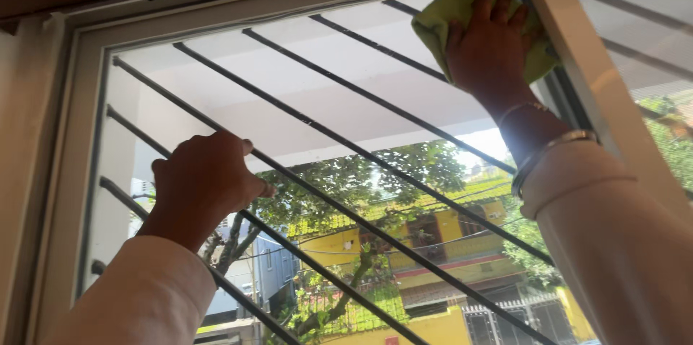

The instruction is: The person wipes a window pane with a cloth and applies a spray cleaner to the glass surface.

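My right hand (487, 42) presses a yellow-green cloth (447, 16) flat against the window glass (303, 85) near its top right corner, beside the white middle frame post (585, 63). Bangles sit on that wrist above a white sleeve. My left hand (202, 182) is lower left, its fingers curled around one of the dark metal grille bars (325, 132) that cross the window.
The white window frame (79, 121) borders the pane at left and top. Several dark slanted bars run across the glass. Outside are a tree (361, 179), a yellow building (440, 237) and a white ceiling slab overhead.
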